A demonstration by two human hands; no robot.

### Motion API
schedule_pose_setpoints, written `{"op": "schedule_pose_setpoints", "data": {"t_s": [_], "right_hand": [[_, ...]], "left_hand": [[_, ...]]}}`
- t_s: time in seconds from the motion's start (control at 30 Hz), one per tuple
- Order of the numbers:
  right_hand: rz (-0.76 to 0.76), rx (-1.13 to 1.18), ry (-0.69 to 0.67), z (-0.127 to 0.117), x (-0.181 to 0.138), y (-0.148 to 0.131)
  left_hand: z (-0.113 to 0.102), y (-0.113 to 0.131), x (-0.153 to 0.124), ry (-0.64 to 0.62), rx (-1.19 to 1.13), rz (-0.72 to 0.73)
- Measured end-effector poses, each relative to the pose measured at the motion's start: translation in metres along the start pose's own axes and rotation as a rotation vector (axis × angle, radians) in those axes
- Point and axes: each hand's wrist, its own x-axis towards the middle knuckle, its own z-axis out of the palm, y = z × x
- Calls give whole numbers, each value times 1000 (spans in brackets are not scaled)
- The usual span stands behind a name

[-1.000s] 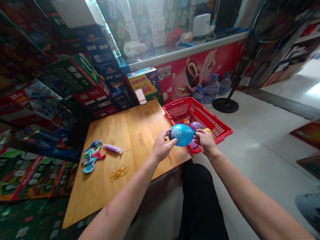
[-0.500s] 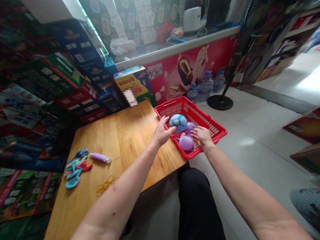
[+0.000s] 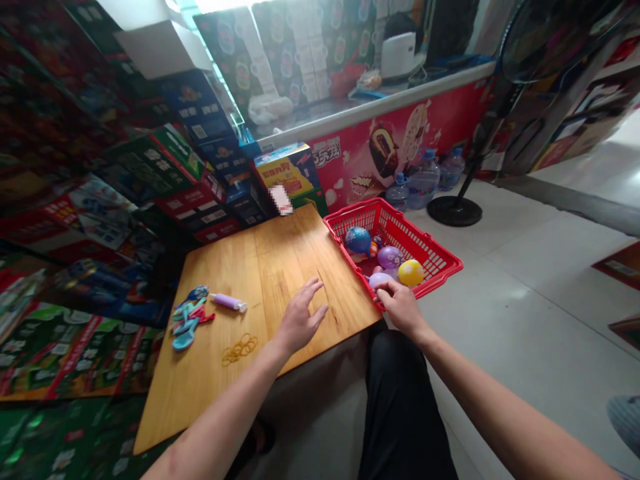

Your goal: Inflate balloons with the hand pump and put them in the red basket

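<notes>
My left hand [image 3: 300, 319] hovers over the wooden table [image 3: 280, 257], fingers spread, holding nothing. At the near edge of the red plastic basket [image 3: 435, 255] is my right hand [image 3: 400, 307], its fingers curled and close together in front of a lilac balloon [image 3: 379, 278]. Whether they grip anything is hidden. Also in the basket are a blue balloon [image 3: 358, 239], a purple balloon [image 3: 390, 257] and a yellow balloon [image 3: 411, 273]. On the table lie a lilac hand pump [image 3: 229, 303], a pile of uninflated balloons [image 3: 187, 327] and several yellow rubber bands [image 3: 240, 350].
Stacked cartons [image 3: 225, 180] border the table's far side, with a yellow and blue box [image 3: 287, 173] at its corner. Behind the basket stand large water bottles [image 3: 423, 180] and a floor fan's round base [image 3: 455, 210]. A red freezer [image 3: 345, 170] runs along the back.
My left hand has left the basket and the blue balloon and come back over the table. My right hand has drawn back to the basket's near edge. The yellow balloon now shows.
</notes>
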Motion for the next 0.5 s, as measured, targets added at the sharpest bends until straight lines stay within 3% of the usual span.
{"op": "schedule_pose_setpoints", "data": {"t_s": [0.1,0.23,0.33,0.5], "right_hand": [[-190,-245,-136,3,-40,-9],[-314,-488,-286,8,-84,-11],[-302,-805,-322,13,-106,-11],[-182,-1180,-309,21,-113,-11]], "left_hand": [[-28,-13,-61,15,81,-29],[-68,-36,-150,53,203,-58],[-101,-52,-216,77,288,-144],[-159,-76,-307,-125,431,-436]]}}
